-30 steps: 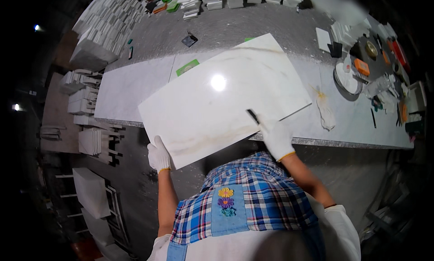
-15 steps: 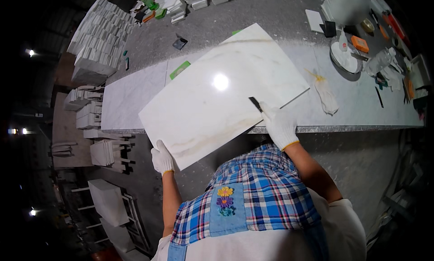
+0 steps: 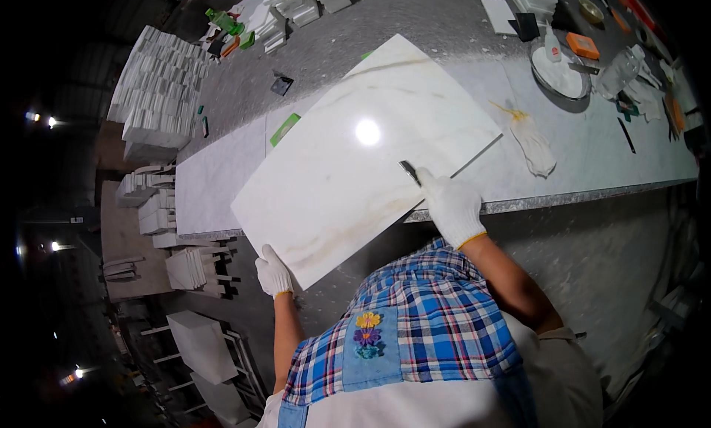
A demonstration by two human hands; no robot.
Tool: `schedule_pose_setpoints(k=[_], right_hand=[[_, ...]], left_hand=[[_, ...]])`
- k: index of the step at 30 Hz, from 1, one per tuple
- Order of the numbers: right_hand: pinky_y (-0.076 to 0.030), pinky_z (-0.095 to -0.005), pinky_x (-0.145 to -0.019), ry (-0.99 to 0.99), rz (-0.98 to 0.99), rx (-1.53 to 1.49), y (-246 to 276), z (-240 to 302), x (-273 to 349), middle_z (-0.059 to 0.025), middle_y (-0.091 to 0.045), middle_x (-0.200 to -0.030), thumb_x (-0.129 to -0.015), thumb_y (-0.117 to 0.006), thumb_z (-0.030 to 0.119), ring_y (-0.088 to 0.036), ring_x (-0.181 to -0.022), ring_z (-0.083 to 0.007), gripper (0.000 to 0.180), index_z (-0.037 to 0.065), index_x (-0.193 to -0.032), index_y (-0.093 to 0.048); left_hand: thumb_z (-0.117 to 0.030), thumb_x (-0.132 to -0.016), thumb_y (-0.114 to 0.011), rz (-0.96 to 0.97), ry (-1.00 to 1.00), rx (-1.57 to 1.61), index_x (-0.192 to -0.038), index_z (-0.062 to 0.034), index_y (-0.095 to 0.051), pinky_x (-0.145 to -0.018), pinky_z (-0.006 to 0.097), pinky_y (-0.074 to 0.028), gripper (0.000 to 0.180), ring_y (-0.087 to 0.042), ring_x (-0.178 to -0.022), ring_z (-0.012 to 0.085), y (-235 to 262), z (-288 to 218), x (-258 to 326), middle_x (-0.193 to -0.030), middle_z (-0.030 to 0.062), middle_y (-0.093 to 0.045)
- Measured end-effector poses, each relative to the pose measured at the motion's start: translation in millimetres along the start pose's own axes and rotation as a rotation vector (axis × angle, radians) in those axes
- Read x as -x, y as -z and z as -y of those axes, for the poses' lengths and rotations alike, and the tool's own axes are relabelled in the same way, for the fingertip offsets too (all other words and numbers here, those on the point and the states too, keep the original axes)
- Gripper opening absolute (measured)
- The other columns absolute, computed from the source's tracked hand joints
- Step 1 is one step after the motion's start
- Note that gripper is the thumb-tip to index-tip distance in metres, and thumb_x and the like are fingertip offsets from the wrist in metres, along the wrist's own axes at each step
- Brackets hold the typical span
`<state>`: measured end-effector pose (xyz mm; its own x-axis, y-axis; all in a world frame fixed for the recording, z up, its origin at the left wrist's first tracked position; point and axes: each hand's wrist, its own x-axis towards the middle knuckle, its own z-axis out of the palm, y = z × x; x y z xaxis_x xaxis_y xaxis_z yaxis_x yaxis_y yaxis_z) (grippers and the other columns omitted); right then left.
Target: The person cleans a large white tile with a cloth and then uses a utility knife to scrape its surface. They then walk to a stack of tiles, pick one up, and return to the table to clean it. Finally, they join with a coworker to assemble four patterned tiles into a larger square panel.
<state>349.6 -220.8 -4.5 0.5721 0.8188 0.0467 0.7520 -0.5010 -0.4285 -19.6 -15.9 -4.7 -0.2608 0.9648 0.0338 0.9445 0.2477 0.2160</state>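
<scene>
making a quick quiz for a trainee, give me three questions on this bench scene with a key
1. Multiple choice: what does the right hand hold?
a) a bottle
b) a small flat tool
c) an orange block

2. True or false: a loose white glove lies on the table, to the right of the white slab.

3. Short answer: which part of the slab does the left hand grip?

Key:
1. b
2. True
3. Its left edge, near the corner closest to the person.
</scene>
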Motion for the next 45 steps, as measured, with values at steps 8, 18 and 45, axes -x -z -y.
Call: schedule_pose_setpoints(k=[8, 18, 45], right_hand=[[-0.048, -0.0489, -0.056, 0.022, -0.012, -0.069, 14, -14, -10, -0.0120, -0.066, -0.073, -0.096, -0.050, 0.023, -0.065, -0.065, -0.0362, 0.029, 0.019, -0.123, -0.061], [-0.050, -0.0462, -0.050, 0.135, 0.017, -0.019, 10, -6, 4, -0.0109, -0.069, -0.073, -0.094, -0.051, 0.016, -0.070, -0.065, -0.0308, 0.018, 0.014, -0.109, -0.059], [-0.051, -0.0447, -0.052, 0.124, 0.071, 0.002, 29, -19, -14, -0.0104, -0.067, -0.072, -0.093, -0.053, 0.016, -0.069, -0.065, -0.0303, 0.025, 0.015, -0.116, -0.061]], left_hand=[[-0.067, -0.097, -0.037, -0.010, -0.008, -0.006, -0.104, 0.0037, -0.061, -0.086, 0.053, -0.048, 0.075, -0.063, -0.101, 0.0481, -4, 6, -2, -0.103, 0.0303, -0.067], [-0.066, -0.098, -0.038, -0.028, -0.021, 0.011, -0.102, 0.0037, -0.060, -0.084, 0.054, -0.047, 0.073, -0.063, -0.098, 0.0491, -8, 6, -4, -0.100, 0.0307, -0.067], [-0.064, -0.098, -0.039, -0.003, 0.023, 0.022, -0.106, 0.0042, -0.061, -0.087, 0.052, -0.048, 0.072, -0.063, -0.102, 0.0473, -5, -2, 0, -0.105, 0.0298, -0.067]])
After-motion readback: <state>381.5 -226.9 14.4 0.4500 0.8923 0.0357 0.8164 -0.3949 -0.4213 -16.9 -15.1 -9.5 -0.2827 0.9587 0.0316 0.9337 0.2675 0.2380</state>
